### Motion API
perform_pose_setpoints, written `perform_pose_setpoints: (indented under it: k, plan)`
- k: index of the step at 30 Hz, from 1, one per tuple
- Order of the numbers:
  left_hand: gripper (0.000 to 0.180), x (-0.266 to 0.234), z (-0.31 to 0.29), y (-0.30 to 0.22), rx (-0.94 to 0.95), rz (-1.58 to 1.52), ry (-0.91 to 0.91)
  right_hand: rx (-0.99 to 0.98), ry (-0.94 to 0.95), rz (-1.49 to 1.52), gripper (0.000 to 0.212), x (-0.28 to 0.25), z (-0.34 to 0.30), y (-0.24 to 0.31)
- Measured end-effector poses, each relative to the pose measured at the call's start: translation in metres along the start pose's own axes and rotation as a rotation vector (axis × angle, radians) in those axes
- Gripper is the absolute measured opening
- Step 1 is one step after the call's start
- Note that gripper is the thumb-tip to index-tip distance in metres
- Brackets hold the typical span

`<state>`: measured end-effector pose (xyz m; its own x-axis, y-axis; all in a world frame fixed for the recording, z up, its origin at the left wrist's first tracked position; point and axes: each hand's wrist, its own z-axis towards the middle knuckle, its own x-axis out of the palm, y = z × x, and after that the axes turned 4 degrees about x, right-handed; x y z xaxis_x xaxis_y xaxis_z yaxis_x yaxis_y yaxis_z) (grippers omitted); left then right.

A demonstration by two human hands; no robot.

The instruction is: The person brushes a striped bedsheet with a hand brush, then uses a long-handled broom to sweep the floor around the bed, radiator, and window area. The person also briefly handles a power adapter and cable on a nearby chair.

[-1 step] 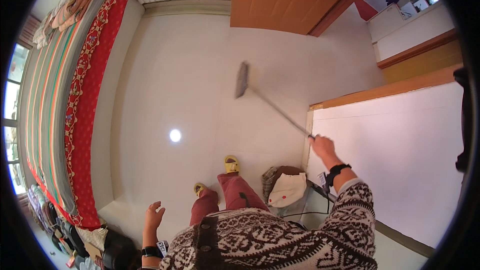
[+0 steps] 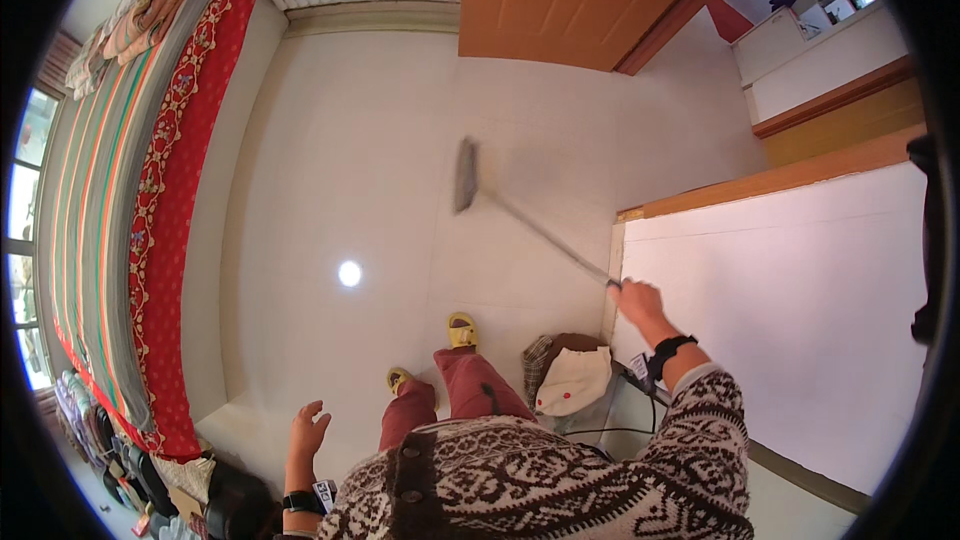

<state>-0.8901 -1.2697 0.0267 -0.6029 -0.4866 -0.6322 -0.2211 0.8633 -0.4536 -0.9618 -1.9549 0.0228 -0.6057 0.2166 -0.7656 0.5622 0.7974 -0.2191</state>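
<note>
My right hand (image 2: 641,304) grips the end of a thin grey handle belonging to a long-handled broom (image 2: 545,232). The broom slants away to the far left, its grey bristle head (image 2: 466,176) over the pale floor (image 2: 330,160) near the middle of the view. Motion smears the head a little, and I cannot tell how firmly it meets the floor. At the lower left, my left hand (image 2: 308,429) hangs beside my body with its fingers loosely apart, holding nothing. My feet, in yellow slippers (image 2: 461,330), stand on the floor between my hands.
A bed with a striped cover (image 2: 100,230) and red floral edging runs along the left. A brown door (image 2: 575,0) stands at the back. A white wall (image 2: 790,310) is close on the right, and cloth items (image 2: 573,380) sit by my right leg.
The broom head has swept to the left and slightly nearer to me. My right hand has shifted a little left and nearer with the handle. My left hand has hardly moved.
</note>
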Motion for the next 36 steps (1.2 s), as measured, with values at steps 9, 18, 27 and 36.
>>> perform_pose_setpoints:
  k: [9,18,27,36]
  plan:
    - [0.037,-0.014,0.013,-0.016,0.060,0.034,-0.044,-0.283,0.137,-0.215,0.046,0.047,0.008,0.018]
    - [0.037,-0.004,-0.002,-0.010,-0.008,-0.016,-0.002,0.070,-0.101,-0.292,0.040,-0.041,0.053,-0.081]
    - [0.038,-0.016,-0.006,0.045,-0.087,-0.158,-0.072,-0.095,-0.201,-0.259,0.046,-0.095,0.046,0.030]
    - [0.038,-0.063,-0.021,0.125,0.033,-0.254,-0.067,-0.617,-0.055,-0.281,0.045,-0.045,-0.051,0.325]
